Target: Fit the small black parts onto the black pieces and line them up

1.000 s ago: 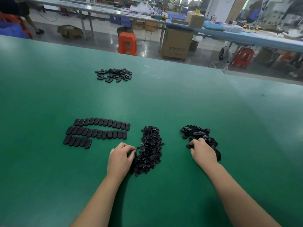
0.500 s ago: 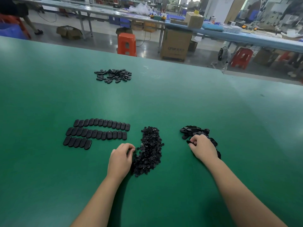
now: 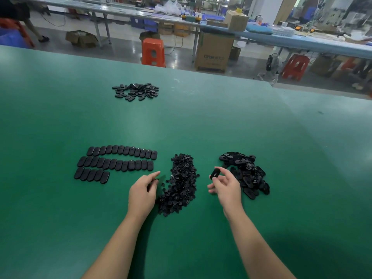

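A heap of small black parts [image 3: 181, 182] lies on the green table between my hands. To its right is a pile of oval black pieces [image 3: 246, 173]. My right hand [image 3: 226, 186] is raised just left of that pile and pinches one oval black piece [image 3: 215, 175] between thumb and fingertips. My left hand [image 3: 144, 191] is at the heap's left edge and pinches a small black part [image 3: 157, 179]. Three rows of lined-up black pieces [image 3: 118, 164] lie to the left.
Another loose pile of black pieces [image 3: 136, 91] sits farther back on the table [image 3: 221, 121]. Beyond the far edge are an orange stool [image 3: 153, 52], a cardboard box [image 3: 214, 51], a red stool [image 3: 295, 66] and long workbenches.
My right hand lifted off the pile of black pieces with one oval piece pinched. My left hand rose from the heap's edge with a small part in its fingertips.
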`<state>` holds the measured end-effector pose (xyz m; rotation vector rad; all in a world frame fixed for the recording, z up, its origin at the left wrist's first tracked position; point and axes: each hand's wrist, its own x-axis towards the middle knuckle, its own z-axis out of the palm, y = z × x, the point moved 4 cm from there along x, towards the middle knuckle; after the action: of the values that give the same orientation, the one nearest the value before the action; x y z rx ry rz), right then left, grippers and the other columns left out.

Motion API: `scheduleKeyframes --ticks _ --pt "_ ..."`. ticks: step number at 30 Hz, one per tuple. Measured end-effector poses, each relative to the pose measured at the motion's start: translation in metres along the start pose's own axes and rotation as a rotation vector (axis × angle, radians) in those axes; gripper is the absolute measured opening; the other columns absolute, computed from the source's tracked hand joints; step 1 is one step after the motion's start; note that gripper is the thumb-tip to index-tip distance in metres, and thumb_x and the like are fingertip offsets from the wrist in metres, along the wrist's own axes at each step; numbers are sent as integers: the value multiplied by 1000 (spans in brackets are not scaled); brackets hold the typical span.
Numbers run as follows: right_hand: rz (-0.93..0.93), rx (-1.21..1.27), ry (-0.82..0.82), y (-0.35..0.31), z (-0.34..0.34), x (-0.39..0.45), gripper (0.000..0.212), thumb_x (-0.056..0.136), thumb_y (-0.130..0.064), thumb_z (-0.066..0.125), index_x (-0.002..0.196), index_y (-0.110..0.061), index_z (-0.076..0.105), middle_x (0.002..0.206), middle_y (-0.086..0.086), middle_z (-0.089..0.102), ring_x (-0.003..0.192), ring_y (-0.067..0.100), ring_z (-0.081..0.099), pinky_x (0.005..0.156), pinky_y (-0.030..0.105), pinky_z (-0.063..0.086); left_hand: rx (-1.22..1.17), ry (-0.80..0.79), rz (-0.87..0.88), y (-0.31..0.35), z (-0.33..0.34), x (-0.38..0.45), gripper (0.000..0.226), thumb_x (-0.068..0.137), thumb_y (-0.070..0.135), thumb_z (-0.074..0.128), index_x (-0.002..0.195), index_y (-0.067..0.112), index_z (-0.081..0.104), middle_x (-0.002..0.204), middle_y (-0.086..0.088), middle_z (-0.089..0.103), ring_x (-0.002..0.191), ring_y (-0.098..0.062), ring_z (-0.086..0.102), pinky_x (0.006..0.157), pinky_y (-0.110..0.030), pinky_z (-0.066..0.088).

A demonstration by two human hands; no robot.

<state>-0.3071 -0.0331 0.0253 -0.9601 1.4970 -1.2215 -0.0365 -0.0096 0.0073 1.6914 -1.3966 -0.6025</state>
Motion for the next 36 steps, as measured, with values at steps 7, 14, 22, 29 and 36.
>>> scheduleKeyframes --ticks 7,14,22,29,36 --pt "-103 -141 66 17 8 -16 9 99 -12 62 100 -20 58 87 -5 77 62 14 71 56 27 56 -57 9 -84 -2 -2 0 19 96 17 64 100 33 73 77 22 70 54 1 55 49 -11 41" --pt "-157 -180 64 14 9 -19 21 103 -15 55 113 -33 51 94 -11 77 70 12 74 57 24 57 -116 45 -126 2 -6 0 15 97 22 63 94 37 59 87 32 70 60 -2 62 57 -19 49" --pt "-224 -230 94 17 8 -14 14 102 -20 59 104 -27 71 105 -7 67 87 11 69 62 25 57 -104 35 -105 8 -5 1 18 93 22 68 83 35 65 73 5 64 61 -3 53 54 -15 42" --pt "-173 -223 109 27 5 -9 17 104 -17 54 100 -28 66 87 -8 76 74 4 72 72 22 56 -211 -62 -50 55 27 -6 17 89 16 70 79 30 68 68 17 66 58 -1 56 56 -11 43" --pt "-203 -227 77 25 9 -8 20 105 -11 48 105 -29 59 94 -11 75 76 5 72 69 19 57 -612 -293 -458 83 83 -6 3 90 5 69 90 5 72 66 -6 71 42 -12 44 41 -23 36"
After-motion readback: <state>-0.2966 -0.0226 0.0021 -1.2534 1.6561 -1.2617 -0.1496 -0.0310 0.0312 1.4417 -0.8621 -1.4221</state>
